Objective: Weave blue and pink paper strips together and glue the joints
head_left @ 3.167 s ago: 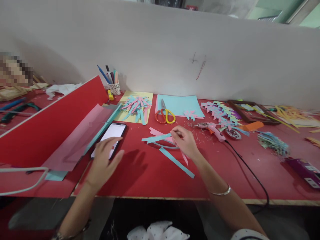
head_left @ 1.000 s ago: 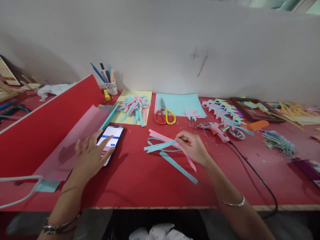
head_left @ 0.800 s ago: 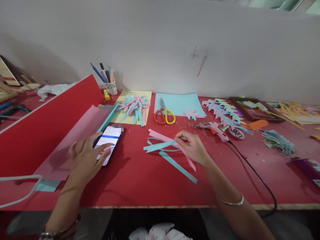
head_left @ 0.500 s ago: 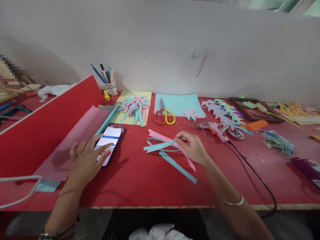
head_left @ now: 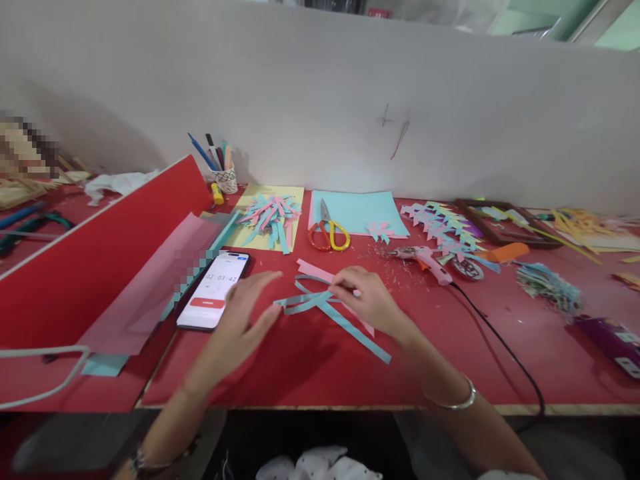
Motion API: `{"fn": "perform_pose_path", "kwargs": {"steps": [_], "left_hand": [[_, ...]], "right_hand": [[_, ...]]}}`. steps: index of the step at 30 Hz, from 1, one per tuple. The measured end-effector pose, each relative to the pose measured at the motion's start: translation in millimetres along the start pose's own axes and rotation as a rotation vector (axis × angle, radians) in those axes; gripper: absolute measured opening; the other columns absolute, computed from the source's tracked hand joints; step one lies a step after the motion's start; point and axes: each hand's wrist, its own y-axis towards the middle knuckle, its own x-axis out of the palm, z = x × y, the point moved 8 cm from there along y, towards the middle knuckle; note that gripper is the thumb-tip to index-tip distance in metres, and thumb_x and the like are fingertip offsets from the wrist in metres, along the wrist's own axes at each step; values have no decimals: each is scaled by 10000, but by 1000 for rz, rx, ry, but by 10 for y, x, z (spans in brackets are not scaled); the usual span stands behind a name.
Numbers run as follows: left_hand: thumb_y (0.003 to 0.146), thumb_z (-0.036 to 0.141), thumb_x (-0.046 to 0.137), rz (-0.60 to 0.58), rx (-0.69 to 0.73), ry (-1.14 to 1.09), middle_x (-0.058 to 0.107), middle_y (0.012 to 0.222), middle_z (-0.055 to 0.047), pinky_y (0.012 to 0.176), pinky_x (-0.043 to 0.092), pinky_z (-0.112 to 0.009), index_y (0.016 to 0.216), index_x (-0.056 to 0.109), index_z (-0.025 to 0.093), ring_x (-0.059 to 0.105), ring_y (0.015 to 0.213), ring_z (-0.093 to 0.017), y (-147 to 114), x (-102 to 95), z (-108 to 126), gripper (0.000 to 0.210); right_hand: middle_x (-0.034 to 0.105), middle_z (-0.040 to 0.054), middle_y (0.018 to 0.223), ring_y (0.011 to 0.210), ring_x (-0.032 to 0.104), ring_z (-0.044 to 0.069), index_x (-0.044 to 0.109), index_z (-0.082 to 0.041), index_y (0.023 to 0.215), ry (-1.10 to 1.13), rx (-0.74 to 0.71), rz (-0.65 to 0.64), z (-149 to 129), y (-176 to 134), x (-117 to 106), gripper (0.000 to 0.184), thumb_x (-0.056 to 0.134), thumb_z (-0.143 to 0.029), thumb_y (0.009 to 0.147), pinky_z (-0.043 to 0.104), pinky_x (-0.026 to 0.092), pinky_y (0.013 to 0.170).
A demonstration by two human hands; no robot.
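My right hand (head_left: 363, 293) pinches a light blue paper strip (head_left: 303, 303) between thumb and fingertips, above the red table. My left hand (head_left: 245, 317) has its fingers apart, with the thumb close to the strip's left end; whether it touches is unclear. Another blue strip (head_left: 357, 333) slants down to the right below my right hand. A pink paper strip (head_left: 314, 269) lies behind, partly covered by the right hand. Just left of my left hand lies a phone (head_left: 203, 310) with a timer and a red button on its screen.
Scissors (head_left: 327, 233) rest by blue sheets (head_left: 373, 207). A heap of cut strips (head_left: 270, 220) lies on yellow paper. At right, a pink glue gun (head_left: 425, 257) trails a black cord (head_left: 493, 333). A pen cup (head_left: 226, 179) stands behind; a red board (head_left: 100, 247) leans at left.
My left hand has moved right, from the phone to the blue strip's end. The phone screen now shows a timer. My right hand has shifted slightly left with the strip.
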Motion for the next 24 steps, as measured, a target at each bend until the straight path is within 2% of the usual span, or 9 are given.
{"fn": "perform_pose_path", "kwargs": {"steps": [2,4,6,8,10,12,16,21,24], "left_hand": [[821,380,409,-68,44,-107,546,1189,-59,975,316,-378,1177,439,225,459,1121,-206,83,163,254,390],[812,359,434,-98,19,-224,580,1126,-67,895,389,-347,1135,465,209,503,1052,-201,180,279,399,357],[811,358,438,-114,-26,-359,603,1038,-57,749,450,-283,1078,486,202,559,916,-175,270,355,458,312],[809,358,439,-123,-48,-417,617,887,-27,619,440,-240,1046,481,197,571,753,-146,333,387,477,290],[821,351,408,-163,-62,-439,570,675,29,523,393,-220,1012,469,193,521,570,-119,360,415,477,255],[835,327,368,-238,-70,-448,480,527,72,482,351,-214,894,470,193,448,456,-101,355,456,480,179],[841,275,324,-313,-82,-452,425,452,80,476,319,-209,628,365,205,403,420,-87,328,498,487,228],[828,301,336,-247,-136,-516,362,458,85,455,286,-208,602,352,205,342,410,-80,344,476,443,246],[822,320,330,-196,-121,-531,318,483,78,451,263,-210,604,378,202,310,435,-85,361,454,426,253]], "right_hand": [[557,-5,592,625,486,120,522,-188,651,-50,-53,-16,-111,17,44,159,494,-226,802,227,351,607],[569,-3,607,626,487,121,513,-190,653,-62,-82,-13,-177,33,66,162,484,-218,809,238,354,635],[575,-5,618,629,488,120,497,-191,648,-57,-86,17,-198,50,52,174,462,-209,818,246,355,658],[567,-9,611,624,485,119,479,-192,642,-44,-62,43,-184,67,25,188,442,-214,826,247,353,660],[552,-12,602,605,476,115,466,-191,643,-19,-22,49,-154,78,3,191,435,-231,827,238,350,631],[534,-19,583,564,468,106,459,-190,656,32,27,33,-118,81,-1,183,433,-255,825,226,345,585],[514,-37,545,515,494,96,457,-190,698,199,115,-4,-46,65,26,169,437,-307,819,209,352,528],[510,-55,536,504,517,98,472,-194,805,328,170,-60,26,51,94,125,484,-318,790,207,387,517],[510,-57,531,481,505,88,462,-194,798,380,187,-107,42,38,127,112,461,-306,806,207,391,513]]}}
